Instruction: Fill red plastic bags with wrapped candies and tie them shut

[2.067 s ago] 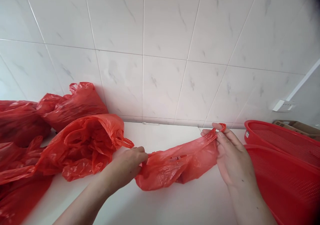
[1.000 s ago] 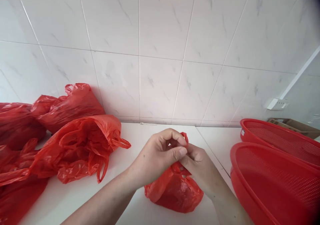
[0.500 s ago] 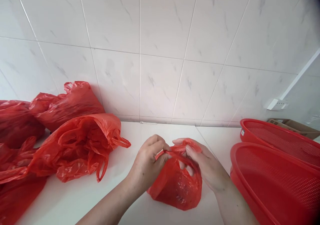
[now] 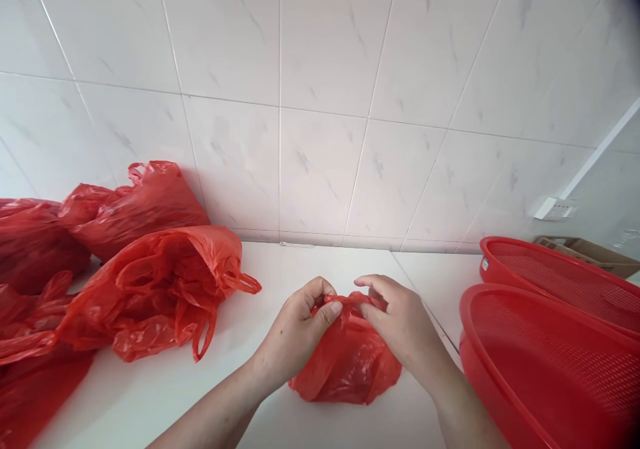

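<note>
A small red plastic bag (image 4: 353, 366) rests on the white table in front of me, its top gathered and twisted between my hands. My left hand (image 4: 305, 326) pinches one side of the bag's top between thumb and fingers. On the other side, my right hand (image 4: 397, 319) grips the gathered plastic with thumb and bent fingers, the index finger stretched out above. What the bag contains is hidden by the plastic.
Several larger red plastic bags (image 4: 145, 219) are heaped at the left, the nearest open one (image 4: 165, 289) full of crumpled red plastic. Two red perforated baskets (image 4: 545, 369) stand at the right. Behind them are a cardboard box (image 4: 595, 252), a socket (image 4: 555, 208) and the tiled wall.
The bag's mouth, open around my right fingers before, is now drawn together between both hands. My right fingers have come out of it, and the bag sits slightly higher in view.
</note>
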### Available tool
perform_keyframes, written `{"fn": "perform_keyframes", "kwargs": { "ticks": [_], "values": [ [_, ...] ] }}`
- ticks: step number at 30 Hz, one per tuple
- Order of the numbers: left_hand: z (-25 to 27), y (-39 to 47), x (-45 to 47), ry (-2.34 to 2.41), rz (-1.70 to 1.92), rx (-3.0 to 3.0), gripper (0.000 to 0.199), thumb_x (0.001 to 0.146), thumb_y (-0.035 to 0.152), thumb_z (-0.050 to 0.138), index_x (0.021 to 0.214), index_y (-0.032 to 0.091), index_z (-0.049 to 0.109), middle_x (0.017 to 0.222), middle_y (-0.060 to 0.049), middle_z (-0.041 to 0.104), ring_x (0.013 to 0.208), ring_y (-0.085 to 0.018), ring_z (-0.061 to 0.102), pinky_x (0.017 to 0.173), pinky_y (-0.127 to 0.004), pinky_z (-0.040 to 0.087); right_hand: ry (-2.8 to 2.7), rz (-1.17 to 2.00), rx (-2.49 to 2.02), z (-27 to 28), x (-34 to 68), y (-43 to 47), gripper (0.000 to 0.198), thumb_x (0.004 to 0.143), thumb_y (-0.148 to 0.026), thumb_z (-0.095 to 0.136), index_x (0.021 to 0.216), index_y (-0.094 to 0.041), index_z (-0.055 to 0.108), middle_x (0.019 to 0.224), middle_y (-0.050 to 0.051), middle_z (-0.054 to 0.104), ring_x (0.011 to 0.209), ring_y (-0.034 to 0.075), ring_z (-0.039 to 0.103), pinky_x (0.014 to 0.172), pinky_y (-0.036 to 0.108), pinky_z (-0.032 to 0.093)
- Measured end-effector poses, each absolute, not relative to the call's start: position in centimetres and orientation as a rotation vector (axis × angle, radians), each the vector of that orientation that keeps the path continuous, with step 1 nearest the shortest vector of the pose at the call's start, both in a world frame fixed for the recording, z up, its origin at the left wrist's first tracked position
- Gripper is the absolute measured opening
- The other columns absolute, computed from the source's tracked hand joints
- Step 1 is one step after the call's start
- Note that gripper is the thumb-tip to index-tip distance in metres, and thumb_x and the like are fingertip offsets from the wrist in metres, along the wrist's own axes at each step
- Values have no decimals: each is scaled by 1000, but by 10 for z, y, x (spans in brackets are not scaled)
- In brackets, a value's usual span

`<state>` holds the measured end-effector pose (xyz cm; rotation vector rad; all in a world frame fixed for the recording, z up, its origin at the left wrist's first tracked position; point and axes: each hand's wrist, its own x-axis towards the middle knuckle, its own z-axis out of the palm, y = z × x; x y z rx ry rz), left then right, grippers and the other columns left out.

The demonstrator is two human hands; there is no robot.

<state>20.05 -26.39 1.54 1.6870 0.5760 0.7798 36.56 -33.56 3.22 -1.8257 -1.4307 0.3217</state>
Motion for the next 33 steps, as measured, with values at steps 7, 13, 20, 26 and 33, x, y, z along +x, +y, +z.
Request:
{"fn": "perform_keyframes", "kwargs": {
  "ticks": [7,13,20,26,33],
  "values": [
    [18,-267,202,624,780,1769,17,90,31,47,77,20,46,71,5,49,64,-10,44,59,-22,35,-1324,442,-1694,28,360,-332,24,85,-27,45,95,-30,66,82,-2,67,73,15,61,68,28,46],
    [19,-265,198,658,821,1919,11,88,26,48,78,22,50,80,3,56,75,-13,52,68,-26,41,-1198,931,-1287,40,365,-339,24,80,-30,57,102,-25,65,106,3,66,97,18,62,81,30,50],
    [22,-272,165,643,755,2318,17,80,7,52,70,22,53,104,-2,58,105,-19,52,84,-30,42,-1016,357,-1626,15,394,-316,21,81,-30,53,92,-21,67,98,5,67,93,20,60,88,38,45],
    [-1,-264,131,602,714,2167,29,76,30,69,102,28,59,123,-6,56,117,-26,50,94,-37,44,-1135,514,-1429,-7,414,-325,58,83,-41,57,136,-30,37,115,5,59,105,20,56,94,41,43],
    [-60,-235,151,610,428,2057,127,51,40,85,149,28,5,156,-18,0,139,-40,17,106,-55,31,-1354,1148,-1211,-33,409,-345,102,60,-47,79,143,-29,22,145,12,34,130,29,39,99,43,41]
  ]
}}
